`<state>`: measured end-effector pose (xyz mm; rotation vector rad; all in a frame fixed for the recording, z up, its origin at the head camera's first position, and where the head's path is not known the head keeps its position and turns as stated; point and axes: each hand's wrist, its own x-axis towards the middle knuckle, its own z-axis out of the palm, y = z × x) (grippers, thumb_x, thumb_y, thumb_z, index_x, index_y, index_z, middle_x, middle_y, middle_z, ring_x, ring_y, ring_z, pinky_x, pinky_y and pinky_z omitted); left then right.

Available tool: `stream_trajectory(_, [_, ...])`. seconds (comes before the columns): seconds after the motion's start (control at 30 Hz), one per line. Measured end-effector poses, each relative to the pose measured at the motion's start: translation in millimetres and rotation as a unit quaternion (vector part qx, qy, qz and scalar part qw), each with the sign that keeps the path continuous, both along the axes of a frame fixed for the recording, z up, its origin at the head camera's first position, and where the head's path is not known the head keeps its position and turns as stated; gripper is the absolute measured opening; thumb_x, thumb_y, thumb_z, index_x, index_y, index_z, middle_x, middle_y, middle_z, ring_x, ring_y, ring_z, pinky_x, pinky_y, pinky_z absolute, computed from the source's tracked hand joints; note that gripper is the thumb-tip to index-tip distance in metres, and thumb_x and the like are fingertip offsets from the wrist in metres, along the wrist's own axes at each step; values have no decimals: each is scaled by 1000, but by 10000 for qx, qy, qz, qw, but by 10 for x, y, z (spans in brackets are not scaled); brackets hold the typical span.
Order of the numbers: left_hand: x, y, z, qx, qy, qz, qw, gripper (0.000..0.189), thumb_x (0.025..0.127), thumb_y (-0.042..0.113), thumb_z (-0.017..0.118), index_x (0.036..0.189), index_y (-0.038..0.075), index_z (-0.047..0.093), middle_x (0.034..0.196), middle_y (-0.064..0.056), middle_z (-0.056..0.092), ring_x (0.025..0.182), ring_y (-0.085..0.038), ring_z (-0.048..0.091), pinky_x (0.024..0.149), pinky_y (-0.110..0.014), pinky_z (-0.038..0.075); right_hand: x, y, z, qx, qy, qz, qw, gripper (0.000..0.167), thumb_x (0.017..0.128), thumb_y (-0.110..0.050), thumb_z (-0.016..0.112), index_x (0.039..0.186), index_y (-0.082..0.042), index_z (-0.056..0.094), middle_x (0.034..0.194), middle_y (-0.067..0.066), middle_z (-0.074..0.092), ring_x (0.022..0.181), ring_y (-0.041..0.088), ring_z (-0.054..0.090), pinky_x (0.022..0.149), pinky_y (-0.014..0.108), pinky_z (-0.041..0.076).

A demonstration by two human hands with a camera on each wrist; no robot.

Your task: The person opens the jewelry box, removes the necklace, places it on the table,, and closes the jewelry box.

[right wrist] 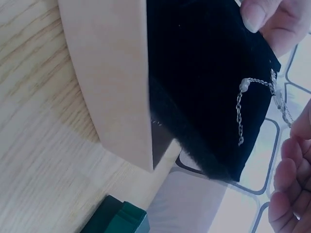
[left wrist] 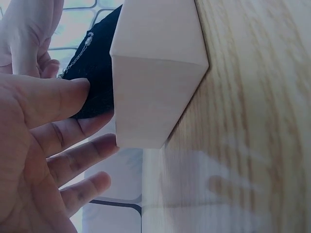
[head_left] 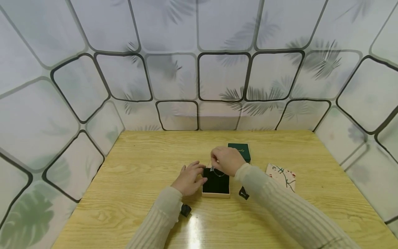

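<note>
A small pale pink box (head_left: 216,195) sits on the wooden table, with a black velvet pad (head_left: 216,185) tilted up out of it. My left hand (head_left: 189,180) pinches the pad's edge, its thumb (left wrist: 73,97) on the front and a finger behind; the other fingers are spread beside the box. A fine silver chain (right wrist: 239,114) with small beads hangs over the pad's face and passes its upper edge. Above the pad, my right hand (head_left: 228,160) pinches the chain's end between thumb and curled fingers. The exact grip point is partly hidden.
Behind my right hand lies a dark green box (head_left: 240,149) with gold lettering. A cream floral pouch (head_left: 283,177) lies to the right, near my right sleeve. A patterned curtain (head_left: 224,76) surrounds the table's back and sides.
</note>
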<state>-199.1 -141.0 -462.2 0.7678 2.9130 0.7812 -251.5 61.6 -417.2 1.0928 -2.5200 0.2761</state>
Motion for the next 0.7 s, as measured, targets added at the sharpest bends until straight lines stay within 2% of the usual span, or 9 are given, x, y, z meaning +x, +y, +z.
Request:
stream_trajectory(0.17, [4, -3, 9, -13, -55, -8, 10000, 19, 98, 32, 56, 88, 17, 60, 141, -2, 49, 141, -29, 27, 103, -72, 21, -13, 43, -1, -381, -854, -196, 9954, 15, 91, -13, 57, 78, -19, 53, 70, -10, 49, 56, 6, 42, 53, 22, 41])
stream_trajectory(0.4, [6, -2, 20, 41, -116, -60, 9999, 19, 98, 32, 56, 87, 17, 59, 141, -4, 49, 141, -30, 26, 103, -72, 20, -30, 73, 1, -940, -1765, -292, 9794, 13, 91, -7, 56, 82, -16, 52, 65, -7, 49, 50, 8, 42, 49, 24, 38])
stream_trajectory(0.53, [13, -1, 31, 48, -133, -52, 9999, 18, 98, 31, 56, 88, 17, 59, 141, -4, 49, 141, -30, 26, 103, -72, 19, -47, 75, -6, -1174, -2063, -184, 9712, 9, 92, -5, 54, 90, -13, 56, 66, -5, 50, 49, 9, 44, 50, 25, 40])
stream_trajectory(0.63, [12, -3, 32, 43, -132, -60, 9999, 18, 98, 31, 56, 88, 17, 59, 141, -4, 49, 141, -29, 26, 104, -71, 19, -53, 78, -6, -1187, -2066, -141, 9711, 14, 94, -5, 52, 92, -13, 63, 72, -6, 54, 54, 9, 46, 55, 27, 43])
stream_trajectory(0.7, [9, -4, 28, 30, -124, -67, 9999, 18, 98, 32, 56, 88, 17, 59, 141, -4, 49, 141, -29, 26, 104, -71, 19, -57, 80, -8, -1156, -1987, -186, 9730, 19, 95, -6, 51, 87, -14, 67, 78, -5, 57, 60, 10, 47, 59, 28, 45])
